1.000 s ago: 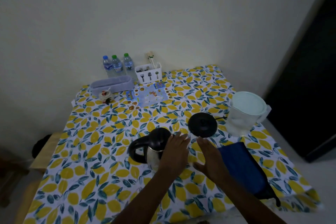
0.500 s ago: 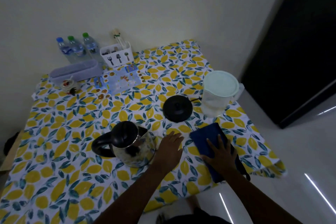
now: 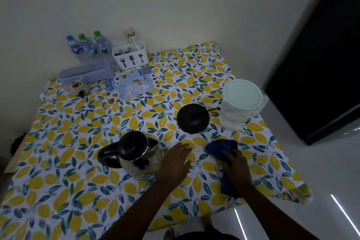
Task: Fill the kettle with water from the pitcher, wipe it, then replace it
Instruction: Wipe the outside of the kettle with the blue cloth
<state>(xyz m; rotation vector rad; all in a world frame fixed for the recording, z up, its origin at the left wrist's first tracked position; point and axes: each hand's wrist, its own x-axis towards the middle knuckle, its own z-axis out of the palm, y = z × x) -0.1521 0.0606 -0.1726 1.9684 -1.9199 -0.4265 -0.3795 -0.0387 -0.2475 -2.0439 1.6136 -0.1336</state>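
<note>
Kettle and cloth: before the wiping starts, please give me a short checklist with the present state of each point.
1. Kettle upright on the tablecloth, off its base: ok.
2. Kettle lid closed: ok.
3. Water inside kettle: cannot tell.
4. Right hand on the blue cloth: ok.
5. Left hand steadying the kettle: not ok, it lies flat beside it.
6. Pitcher lidded, standing apart: ok.

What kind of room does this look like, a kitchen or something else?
Probably a home dining corner or small kitchen nook: a table under a lemon-print tablecloth pushed against the wall, with a cutlery holder, water bottles and an electric kettle.
</note>
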